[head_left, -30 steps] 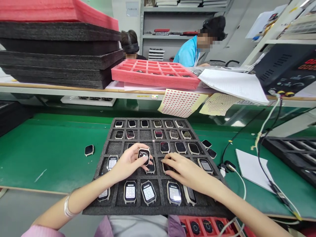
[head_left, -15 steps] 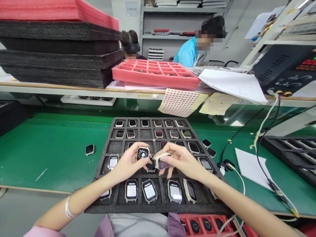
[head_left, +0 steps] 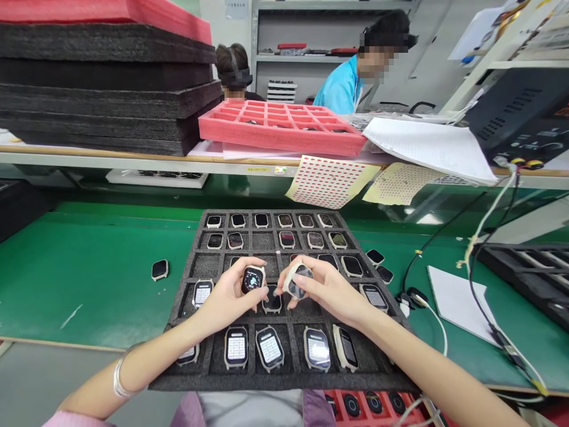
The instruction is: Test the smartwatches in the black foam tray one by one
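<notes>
Judging by the white-screened smartwatches in the foam tray's near rows and dark-screened smartwatches farther back, probably only partway. Left hand pinches a lit smartwatch above it, faceup, long axis roughly fore-aft; right hand pinches a dark-looking smartwatch, top leaning right.

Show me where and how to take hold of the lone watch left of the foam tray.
Pinch the lone watch by opposite pale case edges, probably best from above: it lies screen up on the green bench, apart from the foam tray, leaving its sides reachable. The left hand is nearer, but holds another watch.
</notes>
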### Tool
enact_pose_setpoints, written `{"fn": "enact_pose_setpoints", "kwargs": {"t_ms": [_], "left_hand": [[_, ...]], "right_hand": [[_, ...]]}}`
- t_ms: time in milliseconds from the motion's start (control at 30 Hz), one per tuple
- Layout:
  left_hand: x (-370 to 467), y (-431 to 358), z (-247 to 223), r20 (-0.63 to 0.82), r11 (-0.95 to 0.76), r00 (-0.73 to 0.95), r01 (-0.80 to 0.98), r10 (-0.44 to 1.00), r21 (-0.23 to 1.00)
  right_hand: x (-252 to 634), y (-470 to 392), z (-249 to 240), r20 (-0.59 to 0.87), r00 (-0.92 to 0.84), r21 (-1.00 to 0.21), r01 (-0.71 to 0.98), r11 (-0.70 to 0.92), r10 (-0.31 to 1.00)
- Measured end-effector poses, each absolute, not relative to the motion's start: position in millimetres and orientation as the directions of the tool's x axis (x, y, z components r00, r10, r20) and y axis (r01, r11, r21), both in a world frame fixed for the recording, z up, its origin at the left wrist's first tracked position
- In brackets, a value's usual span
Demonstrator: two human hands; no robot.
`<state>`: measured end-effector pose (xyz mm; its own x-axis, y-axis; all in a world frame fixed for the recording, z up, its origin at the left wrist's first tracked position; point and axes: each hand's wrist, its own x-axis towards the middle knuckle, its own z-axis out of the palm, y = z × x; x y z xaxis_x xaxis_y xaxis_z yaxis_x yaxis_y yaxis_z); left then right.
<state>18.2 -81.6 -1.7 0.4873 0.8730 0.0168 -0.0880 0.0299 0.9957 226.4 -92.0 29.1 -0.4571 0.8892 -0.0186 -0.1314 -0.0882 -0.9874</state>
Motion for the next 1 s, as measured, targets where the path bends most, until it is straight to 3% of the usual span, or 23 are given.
{"fn": "enact_pose_setpoints", "kwargs": {"t_ms": [300,533,767,1000], "left_hand": [[16,-85,1,0.048,-0.049,0.479,-0.01,0.876,0.999],[16,-82,-5,0.041,-0.033,0.472,-0.024,0.881,0.999],[16,-83,-2,0.014,-0.027,0.473,0.02,0.881,0.999],[17,-83,-3,0.017,-0.061,0.46,0.08,0.888,0.995]], "right_hand": [[228,-93,23,-0.12,-0.319,-0.98,-0.116,-0.165,0.94],[227,-94,21,-0.087,-0.426,-0.922,-0.307,-0.235,0.9],[230,-94,19,-0.05,-0.429,-0.957,-0.239,-0.166,0.902],[229,-93,16,-0.111,-0.497,-0.904,-0.309,-0.295,0.86]]}}
